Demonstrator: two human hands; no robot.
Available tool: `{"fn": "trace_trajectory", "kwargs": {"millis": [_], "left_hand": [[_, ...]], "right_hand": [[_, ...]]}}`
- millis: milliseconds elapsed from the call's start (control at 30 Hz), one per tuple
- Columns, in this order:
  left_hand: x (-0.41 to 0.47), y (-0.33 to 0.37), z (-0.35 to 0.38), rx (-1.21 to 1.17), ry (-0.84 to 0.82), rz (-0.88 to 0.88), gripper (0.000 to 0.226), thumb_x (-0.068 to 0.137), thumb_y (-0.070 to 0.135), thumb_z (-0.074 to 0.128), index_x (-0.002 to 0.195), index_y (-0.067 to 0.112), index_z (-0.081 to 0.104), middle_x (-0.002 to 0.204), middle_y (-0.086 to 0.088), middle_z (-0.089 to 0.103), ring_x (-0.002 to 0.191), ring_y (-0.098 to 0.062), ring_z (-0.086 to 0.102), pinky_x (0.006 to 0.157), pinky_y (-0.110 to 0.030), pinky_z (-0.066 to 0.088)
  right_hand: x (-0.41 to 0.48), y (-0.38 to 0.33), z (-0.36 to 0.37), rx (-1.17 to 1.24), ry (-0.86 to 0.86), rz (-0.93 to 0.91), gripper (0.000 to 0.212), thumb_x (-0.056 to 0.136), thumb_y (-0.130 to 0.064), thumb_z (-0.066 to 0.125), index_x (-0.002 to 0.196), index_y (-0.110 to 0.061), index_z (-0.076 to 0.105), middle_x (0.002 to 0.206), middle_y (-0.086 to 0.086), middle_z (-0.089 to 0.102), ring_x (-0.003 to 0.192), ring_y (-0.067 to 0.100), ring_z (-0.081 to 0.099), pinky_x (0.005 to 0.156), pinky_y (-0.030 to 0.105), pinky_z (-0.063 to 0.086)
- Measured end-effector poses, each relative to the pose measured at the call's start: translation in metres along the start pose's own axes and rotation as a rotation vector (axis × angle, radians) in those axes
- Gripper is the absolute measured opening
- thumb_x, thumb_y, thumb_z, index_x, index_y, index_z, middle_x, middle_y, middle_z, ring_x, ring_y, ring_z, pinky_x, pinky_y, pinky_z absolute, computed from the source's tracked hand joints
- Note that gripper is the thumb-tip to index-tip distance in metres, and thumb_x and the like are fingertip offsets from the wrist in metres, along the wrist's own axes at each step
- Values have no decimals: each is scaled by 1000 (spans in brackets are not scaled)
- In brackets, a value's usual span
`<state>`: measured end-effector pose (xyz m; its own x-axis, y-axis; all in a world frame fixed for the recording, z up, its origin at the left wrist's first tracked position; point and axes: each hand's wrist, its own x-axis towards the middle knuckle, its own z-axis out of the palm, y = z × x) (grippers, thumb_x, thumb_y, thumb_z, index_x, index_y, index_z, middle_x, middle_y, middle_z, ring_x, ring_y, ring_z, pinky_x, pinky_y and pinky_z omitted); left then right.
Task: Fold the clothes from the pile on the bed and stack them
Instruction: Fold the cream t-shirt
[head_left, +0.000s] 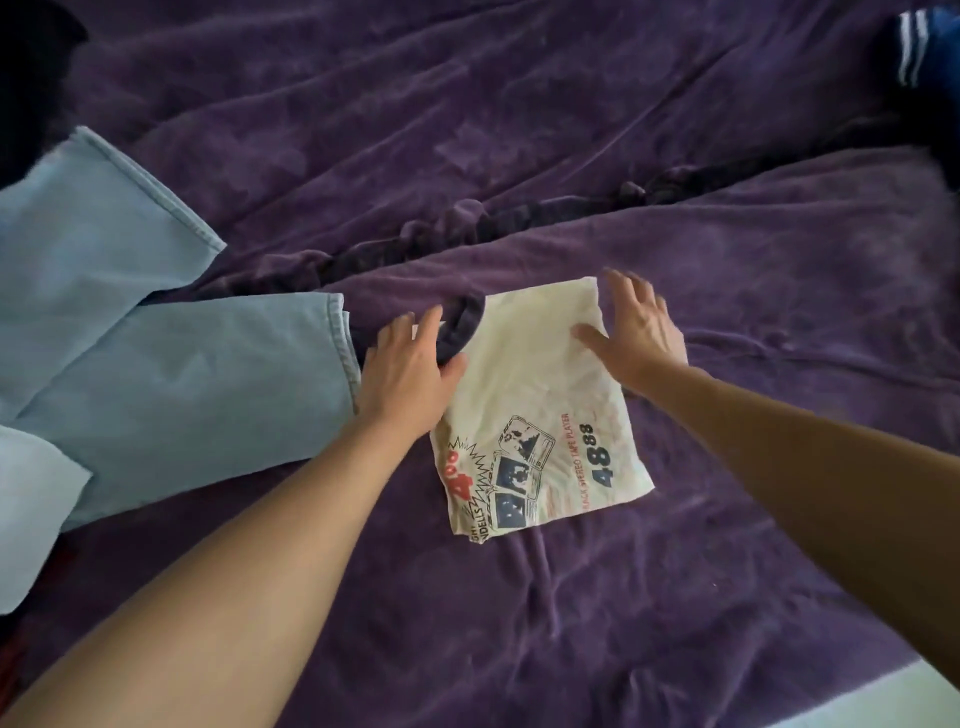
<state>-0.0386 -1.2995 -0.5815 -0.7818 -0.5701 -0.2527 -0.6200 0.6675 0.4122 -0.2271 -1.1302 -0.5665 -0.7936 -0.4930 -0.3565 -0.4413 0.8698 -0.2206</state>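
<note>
- Head view: folded white T-shirt (535, 410) lies on the purple bed (571, 156), under both hands' fingers.
- Left hand (410, 369) lies flat, fingers spread on its dark collar (462, 327), gripping nothing.
- Right hand (636, 332), slightly blurred, seems open-palmed on the far corner.
- Light blue jeans (156, 364) lie just left of the left fingers.

Your folded T-shirt (540, 395) is matt, crinkled cream cloth with a printed graphic. Beneath it the purple blanket (571, 156) looks plush and velvety. At frame left, the pale blue jeans (171, 384) are smooth denim.

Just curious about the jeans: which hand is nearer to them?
Left. The left hand lies on the folded shirt beside the light blue jeans; the right hand rests on the shirt's far side.
</note>
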Motion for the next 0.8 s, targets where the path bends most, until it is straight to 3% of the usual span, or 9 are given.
{"fn": "trace_trajectory", "kwargs": {"millis": [67,133,233,400,800], "left_hand": [[13,6,13,140,-25,-23,73,86,60,49,143,18,31,133,-14,48,121,-33,43,95,-47,36],[15,11,22,239,-24,5,80,83,66,49,142,16,33,130,-12,51,119,-32,44,93,-47,36],[7,18,27,160,-97,68,65,88,54,53,136,11,41,128,-9,56,117,-31,48,91,-45,40],[-16,48,9,-27,-75,136,31,94,30,54,117,8,53,109,-8,60,100,-31,59,78,-41,44],[-49,254,-22,-95,-25,274,27,93,23,57,116,8,56,106,-8,59,98,-33,58,80,-42,45]], "right_hand": [[15,-3,11,64,-88,-5,84,83,-54,64,149,-30,18,152,4,29,128,30,45,93,43,45],[17,-7,23,111,-153,-2,81,81,-55,66,146,-30,26,140,6,42,116,30,54,87,38,46],[-2,-3,29,222,-163,27,66,80,-48,69,137,-29,42,122,10,60,106,32,60,86,37,50],[-51,17,5,291,-26,4,46,89,-41,62,129,-23,50,116,10,65,105,33,60,82,36,45],[-105,164,-139,410,164,-5,42,91,-43,60,127,-23,50,115,1,64,102,28,58,78,34,42]]}}
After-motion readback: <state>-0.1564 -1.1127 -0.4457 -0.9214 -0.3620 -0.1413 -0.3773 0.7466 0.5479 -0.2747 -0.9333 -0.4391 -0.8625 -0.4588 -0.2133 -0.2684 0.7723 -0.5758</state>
